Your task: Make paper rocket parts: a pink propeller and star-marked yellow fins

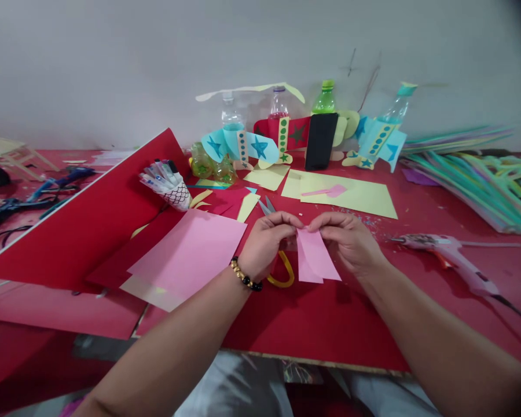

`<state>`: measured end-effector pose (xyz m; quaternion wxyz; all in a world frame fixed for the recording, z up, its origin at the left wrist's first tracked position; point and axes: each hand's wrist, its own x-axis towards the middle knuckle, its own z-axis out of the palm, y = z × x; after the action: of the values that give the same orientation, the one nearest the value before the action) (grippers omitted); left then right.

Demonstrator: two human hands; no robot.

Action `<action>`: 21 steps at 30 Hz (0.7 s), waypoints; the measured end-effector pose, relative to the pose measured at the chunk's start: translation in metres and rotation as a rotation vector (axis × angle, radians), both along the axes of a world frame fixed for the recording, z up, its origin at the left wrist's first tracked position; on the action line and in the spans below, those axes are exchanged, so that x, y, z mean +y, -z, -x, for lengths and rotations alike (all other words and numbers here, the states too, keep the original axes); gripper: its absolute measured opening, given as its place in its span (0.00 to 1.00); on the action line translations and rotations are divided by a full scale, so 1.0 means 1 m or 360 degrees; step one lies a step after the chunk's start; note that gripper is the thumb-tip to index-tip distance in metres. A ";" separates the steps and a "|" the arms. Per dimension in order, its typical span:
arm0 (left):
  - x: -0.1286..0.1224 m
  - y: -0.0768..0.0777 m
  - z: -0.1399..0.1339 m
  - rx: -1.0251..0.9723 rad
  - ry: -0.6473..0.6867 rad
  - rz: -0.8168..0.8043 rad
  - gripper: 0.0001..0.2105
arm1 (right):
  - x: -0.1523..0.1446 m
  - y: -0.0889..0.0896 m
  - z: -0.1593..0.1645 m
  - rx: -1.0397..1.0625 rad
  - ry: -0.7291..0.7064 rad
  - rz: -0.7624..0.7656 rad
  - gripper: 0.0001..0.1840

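Note:
Between both hands hangs a folded piece of pink paper [316, 255], its two layers spread apart at the lower ends. My left hand [267, 240] pinches its upper left corner between thumb and fingers. At the upper right corner, my right hand [347, 237] pinches it the same way. Scissors [282, 278] with yellow handles lie on the red table, partly hidden behind my left hand, blades pointing away. A larger pink sheet [195, 246] lies to the left of my left hand. Past the hands, a pink paper cutout [332, 191] rests on a pale yellow sheet [369, 194].
A pink glue gun [455, 260] lies right on the red table [443, 208]. Decorated bottles [323, 104] and a black phone [320, 142] stand at the back. A cone of pens [173, 191] and a slanted red board [91, 214] are left; pipe cleaners [473, 185] lie right.

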<state>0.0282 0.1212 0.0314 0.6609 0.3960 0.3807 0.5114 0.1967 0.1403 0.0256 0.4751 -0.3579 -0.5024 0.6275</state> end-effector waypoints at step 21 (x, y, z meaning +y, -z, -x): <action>0.002 0.003 0.000 0.0087 -0.0088 -0.0134 0.14 | 0.001 0.002 -0.002 -0.0051 -0.0002 -0.0110 0.09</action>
<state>0.0280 0.1234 0.0287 0.6186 0.4267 0.3876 0.5339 0.1992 0.1414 0.0236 0.4787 -0.3511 -0.5316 0.6041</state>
